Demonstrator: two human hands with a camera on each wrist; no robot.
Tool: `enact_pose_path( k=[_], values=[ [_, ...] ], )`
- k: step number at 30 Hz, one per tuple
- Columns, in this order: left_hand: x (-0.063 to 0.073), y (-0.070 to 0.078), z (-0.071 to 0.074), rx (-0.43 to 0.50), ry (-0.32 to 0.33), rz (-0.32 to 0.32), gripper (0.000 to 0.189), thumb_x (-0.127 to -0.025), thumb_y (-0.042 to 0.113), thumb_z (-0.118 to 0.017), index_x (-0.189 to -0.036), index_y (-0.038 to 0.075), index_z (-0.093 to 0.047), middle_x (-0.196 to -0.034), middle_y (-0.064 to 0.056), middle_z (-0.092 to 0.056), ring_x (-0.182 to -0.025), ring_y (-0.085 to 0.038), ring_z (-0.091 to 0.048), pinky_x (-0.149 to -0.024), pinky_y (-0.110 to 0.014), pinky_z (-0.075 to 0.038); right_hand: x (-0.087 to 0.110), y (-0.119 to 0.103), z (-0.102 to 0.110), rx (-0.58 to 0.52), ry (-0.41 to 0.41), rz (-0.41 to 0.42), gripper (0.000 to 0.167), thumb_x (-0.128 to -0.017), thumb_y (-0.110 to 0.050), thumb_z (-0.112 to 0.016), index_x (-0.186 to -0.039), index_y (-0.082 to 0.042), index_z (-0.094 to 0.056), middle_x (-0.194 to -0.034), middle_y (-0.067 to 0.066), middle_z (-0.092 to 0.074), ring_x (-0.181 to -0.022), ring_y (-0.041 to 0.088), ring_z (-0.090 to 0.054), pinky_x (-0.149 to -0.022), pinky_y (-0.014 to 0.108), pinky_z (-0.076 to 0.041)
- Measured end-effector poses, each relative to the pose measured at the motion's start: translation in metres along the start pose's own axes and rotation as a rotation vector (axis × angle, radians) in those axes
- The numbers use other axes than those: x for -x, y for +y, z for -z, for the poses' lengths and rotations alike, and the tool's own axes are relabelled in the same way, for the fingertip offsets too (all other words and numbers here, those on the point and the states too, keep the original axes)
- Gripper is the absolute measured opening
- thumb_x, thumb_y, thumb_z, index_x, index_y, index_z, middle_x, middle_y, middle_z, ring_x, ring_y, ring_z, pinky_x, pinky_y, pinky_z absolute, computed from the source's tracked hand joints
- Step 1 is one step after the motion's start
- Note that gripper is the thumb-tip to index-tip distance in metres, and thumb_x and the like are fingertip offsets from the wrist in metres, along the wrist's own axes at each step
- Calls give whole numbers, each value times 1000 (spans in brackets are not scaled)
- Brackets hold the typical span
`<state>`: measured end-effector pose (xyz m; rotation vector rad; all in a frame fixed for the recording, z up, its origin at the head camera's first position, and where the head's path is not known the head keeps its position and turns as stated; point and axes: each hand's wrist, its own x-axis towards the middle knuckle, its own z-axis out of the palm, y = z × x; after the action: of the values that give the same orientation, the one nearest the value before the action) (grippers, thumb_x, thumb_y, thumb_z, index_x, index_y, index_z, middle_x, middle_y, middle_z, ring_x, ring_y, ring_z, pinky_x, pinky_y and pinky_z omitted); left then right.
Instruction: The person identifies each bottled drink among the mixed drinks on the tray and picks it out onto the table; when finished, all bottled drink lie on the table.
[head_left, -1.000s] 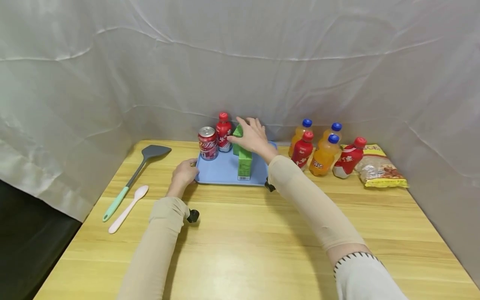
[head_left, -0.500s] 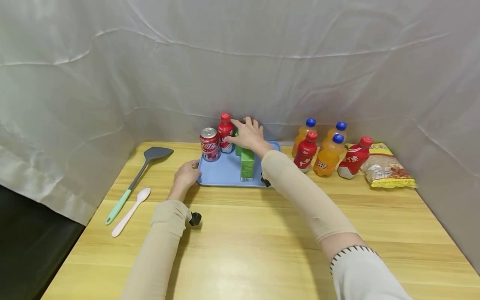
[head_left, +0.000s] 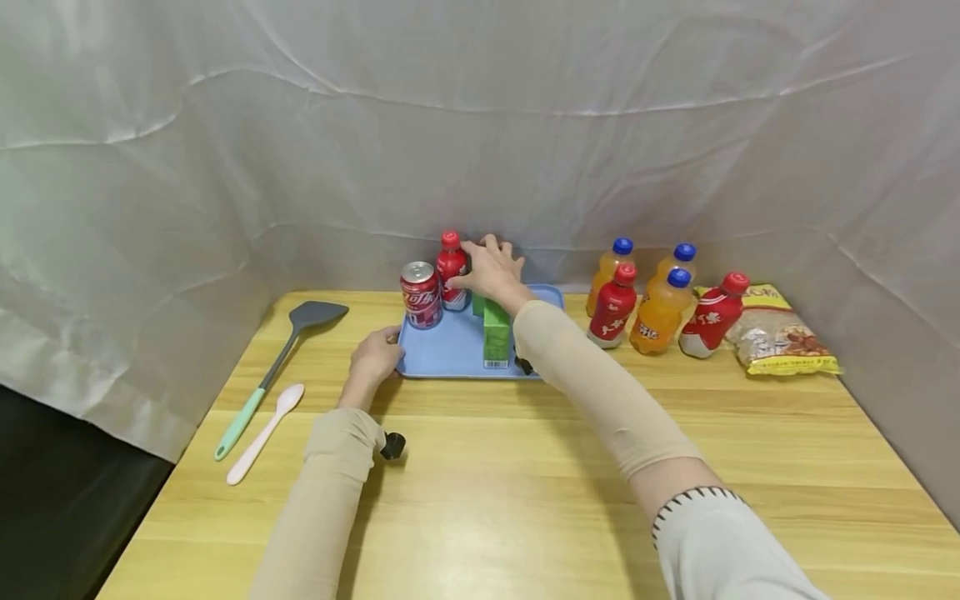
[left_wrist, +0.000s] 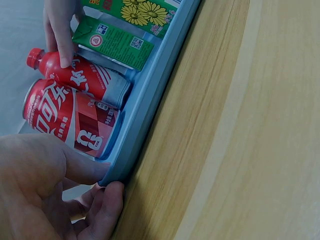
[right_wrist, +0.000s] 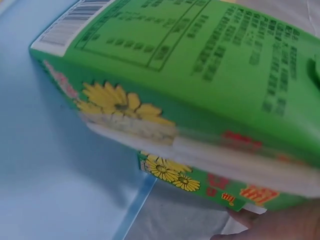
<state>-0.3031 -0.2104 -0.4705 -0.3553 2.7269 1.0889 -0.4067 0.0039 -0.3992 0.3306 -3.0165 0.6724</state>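
At the near-left corner of the blue tray [head_left: 450, 354], my left hand [head_left: 375, 354] pinches the rim between thumb and fingers [left_wrist: 107, 207]. A red soda can [head_left: 422, 296] stands upright on the tray close to that hand. Beside the can is a red drink bottle [head_left: 452, 275]. My right hand [head_left: 491, 271] reaches over the green drink cartons [head_left: 496, 337], its thumb across the bottle's front and its fingers behind it. The left wrist view shows the thumb touching the bottle [left_wrist: 85, 77]. One carton [right_wrist: 200, 65] fills much of the right wrist view.
Orange soda bottles [head_left: 660, 312] and two red bottles [head_left: 613, 308] stand right of the tray. Behind them lies a yellow-labelled food bag [head_left: 783, 333]. A grey spatula [head_left: 281, 358] and a pink spoon [head_left: 266, 433] lie on the left. A grey cloth wall [head_left: 480, 125] encloses the back.
My right hand has moved left from above the far green carton to the red bottle. My left hand keeps hold of the tray rim. The view has shifted slightly.
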Motion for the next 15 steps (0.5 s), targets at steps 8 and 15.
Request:
enact_pose_path(
  k=[8, 15],
  values=[
    [-1, -1, -3, 14, -9, 20, 62, -101, 15, -52, -163, 18, -43, -154, -22, -55, -62, -11, -59, -58, -21, -51, -2, -4, -7, 8, 22, 2, 81, -90, -51, -81, -158, -25, -49, -151, 11, -50, -140, 41, -39, -120, 75, -29],
    [-2, -3, -8, 15, -9, 4, 62, -101, 14, -52, -162, 16, -44, -153, -24, -55, -62, -11, -59, -57, -20, -51, -4, 2, -11, 29, 73, 2, 81, -86, -57, -83, -155, -27, -54, -151, 6, -55, -140, 36, -44, -122, 72, -28]
  ],
)
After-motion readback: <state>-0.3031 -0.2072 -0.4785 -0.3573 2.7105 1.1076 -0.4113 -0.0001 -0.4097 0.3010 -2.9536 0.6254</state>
